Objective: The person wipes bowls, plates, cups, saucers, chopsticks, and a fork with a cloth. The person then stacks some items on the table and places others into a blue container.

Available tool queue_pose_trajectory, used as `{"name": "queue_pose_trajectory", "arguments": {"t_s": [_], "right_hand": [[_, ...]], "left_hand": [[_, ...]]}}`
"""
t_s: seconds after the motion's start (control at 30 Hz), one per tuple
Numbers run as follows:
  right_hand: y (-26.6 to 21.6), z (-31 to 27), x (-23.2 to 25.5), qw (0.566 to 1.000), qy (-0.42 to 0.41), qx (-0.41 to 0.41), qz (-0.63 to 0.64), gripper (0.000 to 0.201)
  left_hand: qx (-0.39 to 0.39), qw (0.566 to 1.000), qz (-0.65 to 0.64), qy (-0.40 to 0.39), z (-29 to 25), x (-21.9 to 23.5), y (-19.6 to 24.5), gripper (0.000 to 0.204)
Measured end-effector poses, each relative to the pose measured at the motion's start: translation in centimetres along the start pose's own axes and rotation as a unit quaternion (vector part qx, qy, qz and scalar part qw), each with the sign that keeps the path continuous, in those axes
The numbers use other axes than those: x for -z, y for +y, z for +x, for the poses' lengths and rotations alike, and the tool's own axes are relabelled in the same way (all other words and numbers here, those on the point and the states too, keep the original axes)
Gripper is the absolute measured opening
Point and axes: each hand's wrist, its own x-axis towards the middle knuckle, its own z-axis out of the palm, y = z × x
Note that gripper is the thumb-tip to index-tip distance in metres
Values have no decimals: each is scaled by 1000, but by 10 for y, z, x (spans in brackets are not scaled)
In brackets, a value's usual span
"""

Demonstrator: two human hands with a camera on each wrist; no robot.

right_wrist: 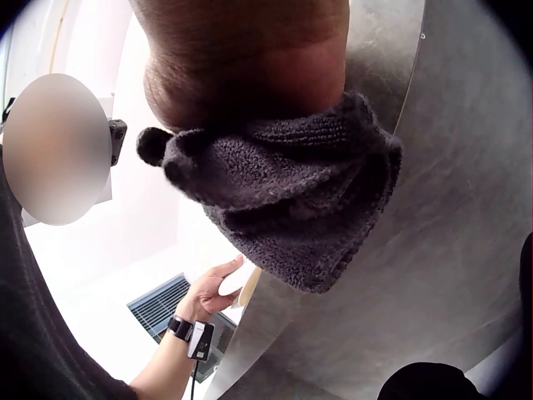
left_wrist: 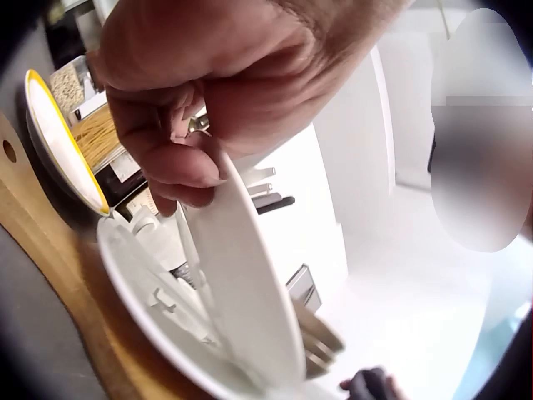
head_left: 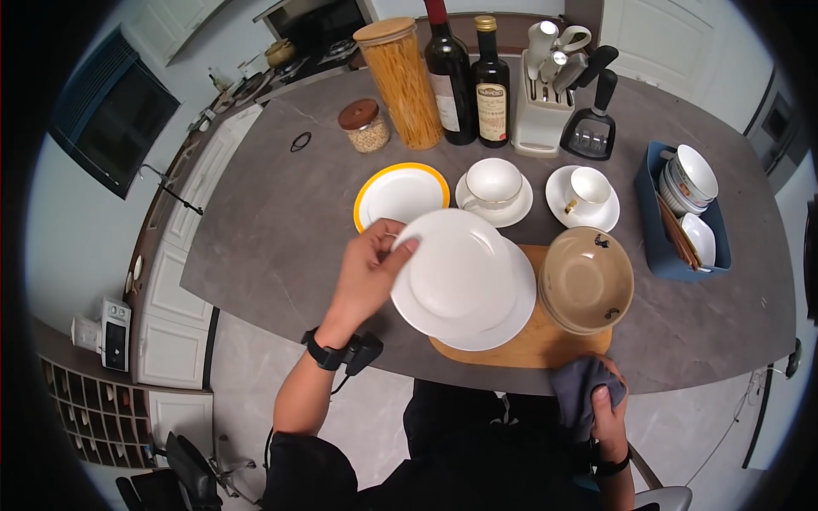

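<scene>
My left hand (head_left: 366,277) pinches the left rim of a white plate (head_left: 452,268), which is tilted up over another white plate (head_left: 513,324) on a wooden board (head_left: 520,351). In the left wrist view the raised plate (left_wrist: 241,267) stands steeply on edge, thumb and fingers of the left hand (left_wrist: 216,92) at its rim. Stacked beige bowls (head_left: 586,277) sit on the board's right part. At the table's front edge my right hand (head_left: 609,409) grips a dark grey cloth (head_left: 579,387); in the right wrist view the cloth (right_wrist: 283,192) hangs in folds and hides the fingers.
Behind the plates are a yellow-rimmed plate (head_left: 400,192) and two white cups (head_left: 494,183) on saucers. Farther back stand a pasta jar (head_left: 405,89), two dark bottles (head_left: 452,81) and a knife block (head_left: 543,115). A blue bin (head_left: 682,260) with bowls is at the right.
</scene>
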Motion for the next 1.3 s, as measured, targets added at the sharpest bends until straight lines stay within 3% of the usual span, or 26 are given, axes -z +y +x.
{"name": "queue_pose_trajectory", "arguments": {"t_s": [0.2,0.33,0.67,0.77,0.83,0.87,0.93,1.17,1.23,1.3], "right_hand": [[1,-1,-2,1000,2,-6,17,70],[0,0,-2,1000,5,-3,14,69],[8,-1,-1,1000,5,0,23,67],[6,0,-1,1000,4,2,23,68],[6,0,-1,1000,6,6,15,68],[6,0,0,1000,6,5,16,68],[7,0,2,1000,0,10,6,68],[5,2,2,1000,-4,13,3,69],[3,2,2,1000,-9,13,10,69],[4,2,2,1000,-8,14,15,68]], "left_hand": [[-1,981,-111,157,47,55,-24,20],[12,978,-41,205,85,82,-57,22],[61,980,-12,187,103,84,-84,24],[47,981,90,165,99,81,-73,27],[73,954,233,172,95,77,-63,32],[73,954,234,172,96,78,-66,32],[-18,908,376,184,99,81,-72,35],[4,851,489,190,95,72,-69,35],[43,830,527,179,96,67,-64,38],[45,830,528,174,97,64,-61,39]]}}
